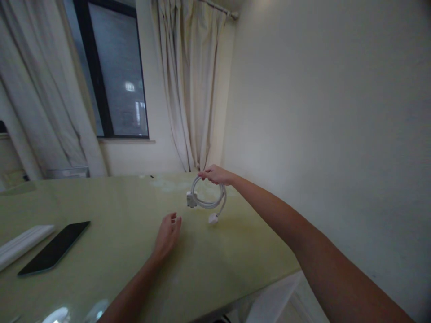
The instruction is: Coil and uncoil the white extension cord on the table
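A coiled white power cord point(208, 205) hangs in loops from my right hand point(214, 174), whose fingers are closed on the top of the coil. At the coil's left side is a boxy white and grey end piece point(191, 199). A white plug point(213, 219) dangles on a short tail at the lower right, close over the tabletop. My left hand point(168, 233) is near the table surface, left of and below the coil. Its fingers are slightly curled and apart, with nothing in them.
The pale green glossy table point(117, 211) reaches to the curtain point(191, 89) and wall. On its left lie a flat black panel point(55, 247) and a long white bar-like object point(25, 242). A tiny dark item point(151, 176) is near the far edge. A white object point(272, 300) stands below the right edge.
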The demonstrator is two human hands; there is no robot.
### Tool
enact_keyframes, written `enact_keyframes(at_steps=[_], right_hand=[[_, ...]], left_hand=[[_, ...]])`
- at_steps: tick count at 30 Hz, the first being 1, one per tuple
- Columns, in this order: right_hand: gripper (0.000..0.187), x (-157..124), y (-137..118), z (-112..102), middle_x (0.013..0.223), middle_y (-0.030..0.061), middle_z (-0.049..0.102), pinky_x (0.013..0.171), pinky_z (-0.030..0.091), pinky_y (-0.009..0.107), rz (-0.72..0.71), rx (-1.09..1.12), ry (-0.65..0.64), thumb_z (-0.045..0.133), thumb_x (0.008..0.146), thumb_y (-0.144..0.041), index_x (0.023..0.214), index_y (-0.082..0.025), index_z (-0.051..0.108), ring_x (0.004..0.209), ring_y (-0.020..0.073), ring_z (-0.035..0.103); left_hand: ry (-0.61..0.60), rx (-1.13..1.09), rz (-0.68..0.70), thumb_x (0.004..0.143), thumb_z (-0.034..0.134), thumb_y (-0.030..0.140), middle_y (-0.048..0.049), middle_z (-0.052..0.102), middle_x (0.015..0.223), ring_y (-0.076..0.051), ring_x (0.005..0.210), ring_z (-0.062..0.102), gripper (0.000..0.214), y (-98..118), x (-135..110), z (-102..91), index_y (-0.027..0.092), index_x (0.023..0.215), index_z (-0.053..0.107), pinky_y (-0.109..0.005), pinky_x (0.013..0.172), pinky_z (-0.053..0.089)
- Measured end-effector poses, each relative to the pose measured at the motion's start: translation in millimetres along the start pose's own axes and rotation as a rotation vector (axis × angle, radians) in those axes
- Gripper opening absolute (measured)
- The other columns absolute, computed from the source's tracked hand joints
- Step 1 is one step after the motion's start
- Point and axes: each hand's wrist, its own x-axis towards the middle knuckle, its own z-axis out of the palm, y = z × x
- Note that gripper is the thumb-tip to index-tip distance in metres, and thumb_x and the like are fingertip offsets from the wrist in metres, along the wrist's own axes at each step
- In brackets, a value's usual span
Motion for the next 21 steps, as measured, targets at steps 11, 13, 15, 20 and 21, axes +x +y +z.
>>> enact_keyframes(at_steps=[11, 13, 15, 20, 21], right_hand=[[0.034, 40, 119, -50, 0.112, 0.0085, 0.072, 0.079, 0.061, 0.036, 0.351, -0.274, 0.048, 0.072, 0.099, -0.04, 0.12, -0.014, 0.069, 0.092, 0.0194, 0.071], [0.038, 45, 140, -43, 0.135, 0.0108, 0.066, 0.094, 0.061, 0.046, 0.409, -0.349, 0.102, 0.068, 0.101, -0.038, 0.134, -0.018, 0.064, 0.113, 0.0258, 0.069], [0.039, 46, 158, -33, 0.138, 0.0114, 0.064, 0.097, 0.06, 0.048, 0.451, -0.408, 0.178, 0.068, 0.102, -0.038, 0.136, -0.019, 0.063, 0.117, 0.0266, 0.067], [0.04, 45, 169, -18, 0.136, 0.0113, 0.065, 0.096, 0.06, 0.048, 0.393, -0.454, 0.304, 0.068, 0.101, -0.039, 0.135, -0.019, 0.063, 0.115, 0.0261, 0.068], [0.04, 47, 162, -16, 0.137, 0.0123, 0.064, 0.098, 0.06, 0.048, 0.344, -0.452, 0.321, 0.068, 0.101, -0.038, 0.136, -0.018, 0.063, 0.117, 0.0268, 0.068]], left_hand=[[-0.022, 0.077, -0.045, 0.096, 0.046, 0.058, -0.0128, 0.073, 0.101, -0.033, 0.099, 0.068, 0.041, -19, -6, 5.0, 0.022, 0.102, 0.065, -0.051, 0.094, 0.053], [-0.025, 0.108, -0.047, 0.097, 0.044, 0.059, -0.0123, 0.073, 0.1, -0.032, 0.097, 0.068, 0.044, -23, -7, 6.8, 0.021, 0.101, 0.065, -0.05, 0.093, 0.053], [-0.029, 0.133, -0.045, 0.099, 0.041, 0.058, -0.012, 0.073, 0.101, -0.031, 0.098, 0.068, 0.045, -25, -8, 7.4, 0.02, 0.102, 0.065, -0.048, 0.093, 0.052], [-0.048, 0.185, -0.028, 0.101, 0.038, 0.057, -0.0103, 0.071, 0.095, -0.029, 0.092, 0.067, 0.045, -24, -9, 5.9, 0.021, 0.096, 0.064, -0.043, 0.086, 0.052], [-0.05, 0.198, -0.024, 0.101, 0.037, 0.057, -0.0101, 0.071, 0.094, -0.028, 0.091, 0.067, 0.045, -23, -9, 5.7, 0.021, 0.095, 0.064, -0.042, 0.085, 0.052]])
